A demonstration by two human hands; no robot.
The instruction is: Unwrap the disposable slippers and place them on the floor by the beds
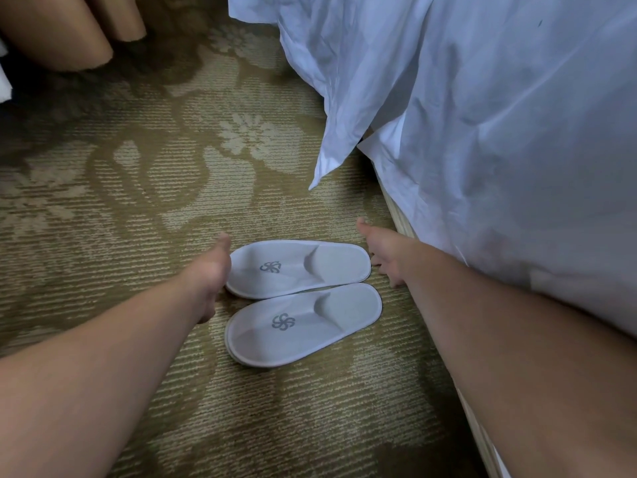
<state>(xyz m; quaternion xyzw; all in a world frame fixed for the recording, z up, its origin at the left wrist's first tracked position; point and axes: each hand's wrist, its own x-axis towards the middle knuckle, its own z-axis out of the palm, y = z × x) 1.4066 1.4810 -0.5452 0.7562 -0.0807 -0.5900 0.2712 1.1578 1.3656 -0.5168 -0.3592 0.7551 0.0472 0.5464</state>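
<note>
far slipper (300, 269) and near slipper (303, 326) lying touching on carpet (138, 208), left hand (212, 276) touching far slipper at 9 o'clock, finger state hidden, cannot tell, right hand (387, 262) reaching in at 3 o'clock, fingers released, bedsheet (482, 132) hanging at 1 o'clock

Grey swirl emblem (270, 267) on each slipper (339, 263)

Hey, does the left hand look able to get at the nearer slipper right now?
Probably yes: the left hand sits right beside the nearer slipper, with only bare carpet between them and nothing covering it.
</note>
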